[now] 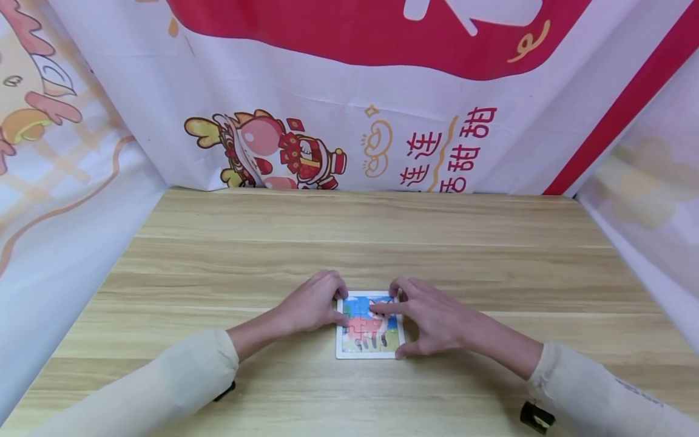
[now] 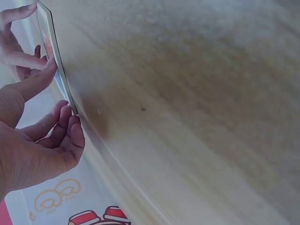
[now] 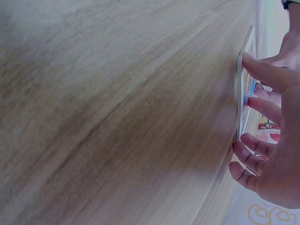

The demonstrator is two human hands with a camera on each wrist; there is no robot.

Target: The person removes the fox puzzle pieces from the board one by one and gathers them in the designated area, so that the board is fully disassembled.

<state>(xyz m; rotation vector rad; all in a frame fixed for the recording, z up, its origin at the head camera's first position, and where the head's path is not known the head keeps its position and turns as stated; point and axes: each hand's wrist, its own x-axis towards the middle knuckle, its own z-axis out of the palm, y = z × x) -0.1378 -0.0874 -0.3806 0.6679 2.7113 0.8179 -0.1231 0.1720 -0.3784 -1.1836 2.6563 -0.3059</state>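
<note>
A small square jigsaw puzzle in a white frame lies flat on the wooden table, showing a pink animal against blue sky and green ground. At its left side, my left hand has the thumb over the edge onto the picture and bent fingers around the upper left corner. My right hand spans the right side, thumb at the lower right corner and fingers at the upper right one. Its index finger rests on the animal's head. In the right wrist view, the puzzle appears edge-on, low against the tabletop.
The wooden table extends around the puzzle. Behind it hangs a white and red cloth with cartoon figures and red lettering. More printed cloth lines the left side, and a pale cloth the right.
</note>
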